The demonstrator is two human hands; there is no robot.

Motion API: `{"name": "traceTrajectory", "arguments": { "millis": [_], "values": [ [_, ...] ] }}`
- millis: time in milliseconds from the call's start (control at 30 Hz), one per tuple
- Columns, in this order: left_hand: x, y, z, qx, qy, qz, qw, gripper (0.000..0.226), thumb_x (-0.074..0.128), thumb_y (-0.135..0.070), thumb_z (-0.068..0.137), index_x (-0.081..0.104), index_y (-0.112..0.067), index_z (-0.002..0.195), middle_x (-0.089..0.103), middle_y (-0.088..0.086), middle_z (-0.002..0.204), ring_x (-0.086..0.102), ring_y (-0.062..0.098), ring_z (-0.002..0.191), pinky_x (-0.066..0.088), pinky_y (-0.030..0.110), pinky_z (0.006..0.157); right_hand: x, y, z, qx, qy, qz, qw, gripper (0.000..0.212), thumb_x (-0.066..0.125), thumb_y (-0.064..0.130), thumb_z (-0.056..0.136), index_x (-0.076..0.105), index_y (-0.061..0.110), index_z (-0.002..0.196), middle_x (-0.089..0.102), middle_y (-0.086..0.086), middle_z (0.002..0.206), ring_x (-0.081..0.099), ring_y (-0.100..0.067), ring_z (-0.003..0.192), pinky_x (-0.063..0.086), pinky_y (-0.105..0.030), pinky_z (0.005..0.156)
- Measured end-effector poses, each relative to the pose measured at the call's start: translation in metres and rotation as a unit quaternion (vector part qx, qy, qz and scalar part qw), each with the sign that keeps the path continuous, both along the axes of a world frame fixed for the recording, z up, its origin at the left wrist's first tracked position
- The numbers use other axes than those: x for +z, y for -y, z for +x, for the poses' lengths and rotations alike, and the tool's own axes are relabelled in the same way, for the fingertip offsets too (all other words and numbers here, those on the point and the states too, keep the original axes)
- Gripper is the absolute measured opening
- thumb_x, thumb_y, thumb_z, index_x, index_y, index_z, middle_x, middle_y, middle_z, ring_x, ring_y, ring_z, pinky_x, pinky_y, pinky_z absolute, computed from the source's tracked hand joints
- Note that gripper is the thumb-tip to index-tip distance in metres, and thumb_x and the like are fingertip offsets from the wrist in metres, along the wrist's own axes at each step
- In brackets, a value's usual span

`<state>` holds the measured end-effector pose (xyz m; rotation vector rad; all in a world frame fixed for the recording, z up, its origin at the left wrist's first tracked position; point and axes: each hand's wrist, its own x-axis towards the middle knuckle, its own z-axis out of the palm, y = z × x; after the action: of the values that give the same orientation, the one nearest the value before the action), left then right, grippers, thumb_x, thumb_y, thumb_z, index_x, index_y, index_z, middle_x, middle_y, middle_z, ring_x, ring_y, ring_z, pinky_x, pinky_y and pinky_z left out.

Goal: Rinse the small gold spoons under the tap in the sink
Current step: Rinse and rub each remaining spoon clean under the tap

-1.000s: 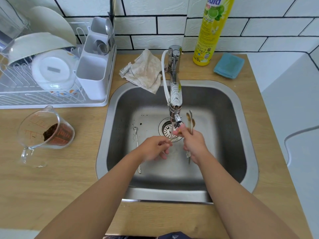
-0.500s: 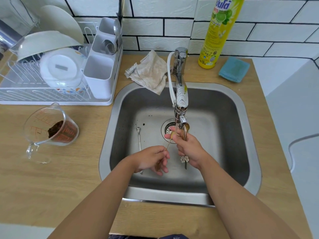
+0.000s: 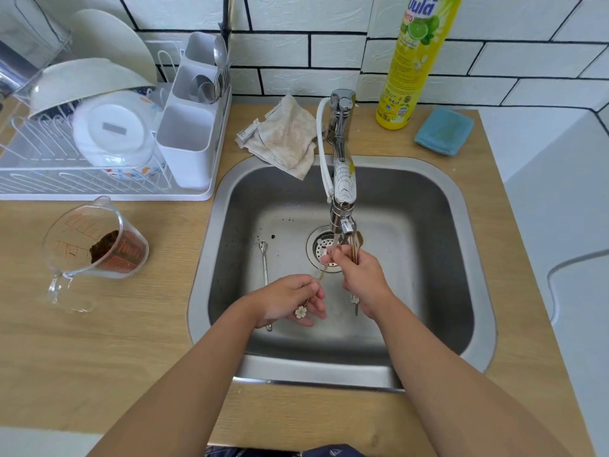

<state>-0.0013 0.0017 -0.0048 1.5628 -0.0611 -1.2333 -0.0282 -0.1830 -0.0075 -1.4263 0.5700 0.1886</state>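
While your left hand (image 3: 290, 300) pinches one gold spoon (image 3: 314, 286) & right hand (image 3: 361, 275) grips the rest, keep bowls under the tap (image 3: 342, 179) w/ handles low.

- One head-worn wide-angle view looks steeply down and forward over the sink (image 3: 461, 206), close above it.
- Both forearms enter from the near edge; tiled wall (image 3: 296, 51) bounds the far side, tabletop (image 3: 99, 341) spreads left.
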Motion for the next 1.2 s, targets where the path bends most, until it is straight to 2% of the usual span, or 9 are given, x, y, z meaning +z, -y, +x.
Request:
{"name": "traceTrajectory", "arguments": {
  "millis": [133,300,467,567,733,867,967,1033,1200],
  "values": [
    [-0.006,-0.002,0.003,0.042,0.064,0.018,0.997,0.010,0.061,-0.015,0.099,0.063,-0.010,0.108,0.071,0.010,0.092,0.073,0.021,0.076,0.058,0.029,0.064,0.001,0.007,0.004,-0.121,-0.019,0.011,0.992,0.019,0.061,0.028,0.103,0.073,0.025,0.088,0.080,0.014,0.089,0.051,0.000,0.058,0.038,-0.021,0.053],
    [-0.002,0.018,0.001,0.099,0.071,0.004,0.993,0.008,0.056,-0.011,0.101,0.062,-0.007,0.104,0.072,0.013,0.094,0.067,0.015,0.057,0.052,0.021,0.050,0.001,0.010,0.007,-0.205,0.009,0.144,0.968,0.013,0.061,0.023,0.103,0.071,0.020,0.096,0.078,0.005,0.092,0.030,-0.003,0.046,0.028,-0.016,0.041],
    [0.011,0.051,-0.008,0.041,0.068,-0.024,0.997,0.012,0.049,-0.022,0.105,0.060,-0.017,0.100,0.072,-0.005,0.083,0.051,0.009,0.043,0.033,0.018,0.038,-0.003,0.014,0.005,-0.185,-0.009,0.231,0.955,0.017,0.067,0.034,0.099,0.079,0.022,0.096,0.067,0.007,0.072,0.037,-0.003,0.043,0.032,-0.020,0.036],
    [0.017,0.072,-0.011,0.055,0.056,0.007,0.997,0.027,0.040,-0.028,0.106,0.059,-0.017,0.090,0.060,-0.002,0.065,0.041,0.009,0.041,0.028,0.016,0.040,-0.004,0.013,0.007,-0.178,-0.005,0.239,0.955,0.028,0.057,0.042,0.103,0.070,0.018,0.104,0.076,0.010,0.079,0.050,-0.002,0.052,0.037,-0.020,0.035],
    [0.017,0.077,-0.006,-0.118,0.280,0.172,0.937,0.055,0.034,-0.048,0.104,0.067,-0.017,0.074,0.063,-0.006,0.068,0.059,0.015,0.073,0.042,0.031,0.072,-0.006,0.016,0.009,-0.220,0.010,0.261,0.940,0.030,0.051,0.040,0.106,0.064,0.013,0.101,0.062,0.005,0.062,0.051,-0.005,0.049,0.047,-0.020,0.047],
    [0.008,0.044,0.007,-0.117,0.297,0.262,0.911,0.064,0.031,-0.070,0.095,0.065,-0.018,0.080,0.069,0.001,0.087,0.062,0.024,0.091,0.047,0.035,0.080,-0.006,0.018,0.009,-0.230,0.016,0.238,0.944,0.027,0.047,0.036,0.109,0.061,0.013,0.102,0.054,0.006,0.060,0.039,-0.005,0.043,0.037,-0.019,0.040],
    [-0.003,0.003,0.030,-0.006,0.352,0.370,0.860,0.029,0.049,-0.041,0.100,0.055,-0.012,0.104,0.063,0.017,0.113,0.058,0.036,0.106,0.045,0.038,0.081,-0.004,0.022,0.009,-0.235,0.017,0.250,0.939,0.026,0.046,0.032,0.110,0.061,0.011,0.105,0.066,0.002,0.073,0.033,-0.004,0.039,0.027,-0.018,0.035],
    [-0.009,-0.013,0.038,-0.001,0.339,0.437,0.834,0.036,0.055,-0.022,0.097,0.048,-0.004,0.127,0.052,0.022,0.131,0.053,0.040,0.118,0.046,0.044,0.093,-0.004,0.022,0.009,-0.224,0.016,0.262,0.939,0.025,0.046,0.030,0.110,0.061,0.010,0.105,0.075,0.000,0.083,0.031,-0.003,0.038,0.025,-0.017,0.034],
    [-0.019,-0.013,0.035,-0.012,0.303,0.480,0.823,0.029,0.056,-0.009,0.096,0.051,0.002,0.123,0.060,0.025,0.122,0.061,0.042,0.112,0.051,0.044,0.089,-0.002,0.023,0.007,-0.198,0.000,0.283,0.939,0.022,0.051,0.031,0.107,0.063,0.013,0.103,0.078,-0.001,0.086,0.026,-0.002,0.033,0.022,-0.016,0.031]
  ]
}}
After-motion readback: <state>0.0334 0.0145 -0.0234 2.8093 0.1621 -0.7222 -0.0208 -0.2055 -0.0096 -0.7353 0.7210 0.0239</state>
